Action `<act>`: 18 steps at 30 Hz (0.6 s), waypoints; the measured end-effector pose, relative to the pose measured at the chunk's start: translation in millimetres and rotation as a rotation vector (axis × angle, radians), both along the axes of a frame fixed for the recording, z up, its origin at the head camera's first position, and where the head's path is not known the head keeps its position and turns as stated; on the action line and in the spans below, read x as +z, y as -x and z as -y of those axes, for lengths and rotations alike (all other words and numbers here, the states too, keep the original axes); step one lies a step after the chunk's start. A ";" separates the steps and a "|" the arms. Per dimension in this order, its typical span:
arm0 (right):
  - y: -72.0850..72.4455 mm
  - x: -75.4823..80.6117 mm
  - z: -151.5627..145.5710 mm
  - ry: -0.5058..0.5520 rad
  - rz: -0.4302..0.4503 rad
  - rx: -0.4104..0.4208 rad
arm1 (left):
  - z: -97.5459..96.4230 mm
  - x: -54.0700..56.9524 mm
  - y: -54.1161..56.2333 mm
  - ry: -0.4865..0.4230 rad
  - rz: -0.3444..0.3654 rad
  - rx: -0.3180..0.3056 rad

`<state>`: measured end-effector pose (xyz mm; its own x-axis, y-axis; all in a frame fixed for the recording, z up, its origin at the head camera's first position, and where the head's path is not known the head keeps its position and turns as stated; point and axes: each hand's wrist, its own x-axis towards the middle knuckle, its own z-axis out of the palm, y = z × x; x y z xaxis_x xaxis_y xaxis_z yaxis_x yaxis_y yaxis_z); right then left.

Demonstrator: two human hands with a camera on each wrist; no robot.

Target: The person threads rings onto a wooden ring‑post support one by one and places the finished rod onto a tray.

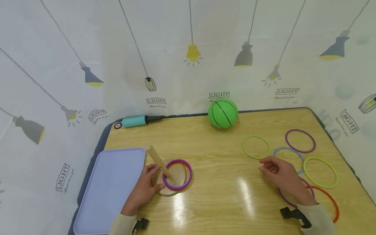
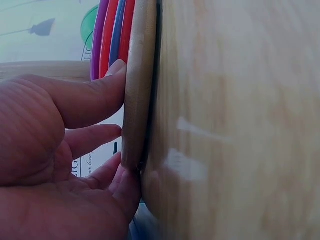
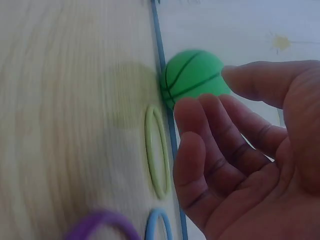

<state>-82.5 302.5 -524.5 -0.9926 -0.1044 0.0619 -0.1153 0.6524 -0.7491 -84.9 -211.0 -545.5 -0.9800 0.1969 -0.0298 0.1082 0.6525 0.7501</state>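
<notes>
Left hand [image 1: 144,190] pinches the rim of the wooden stand [image 1: 177,173], at nine o'clock from the right hand [image 1: 280,174], which curls loosely around nothing. The yellow-green ring [image 1: 243,147], between that hand's ten and eleven o'clock, looks light, smooth, springy; I'd pinch its edge.

Tabletop [image 1: 211,153] glare (two pale streaks), dimmer, softer wrist views

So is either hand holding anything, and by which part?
The left hand holds the wooden stand by the edge of its round base. The right hand holds nothing.
</notes>
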 end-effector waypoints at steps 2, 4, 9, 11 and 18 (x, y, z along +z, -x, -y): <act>-3.7 -1.5 -8.8 -0.007 -0.018 -0.018 | 0.4 -0.3 0.7 0.001 0.013 0.003; -7.5 -2.2 -16.7 -0.016 -0.022 -0.044 | 0.7 -0.5 1.0 0.003 0.025 0.003; -15.3 -1.6 -32.1 -0.040 -0.027 -0.135 | 0.7 0.1 0.4 -0.002 0.046 0.008; -17.9 -2.3 -37.6 -0.052 -0.042 -0.156 | 0.5 0.8 0.1 -0.005 0.051 0.011; -27.4 -8.1 -63.1 -0.135 0.023 -0.216 | 0.3 4.3 0.0 -0.006 0.056 0.021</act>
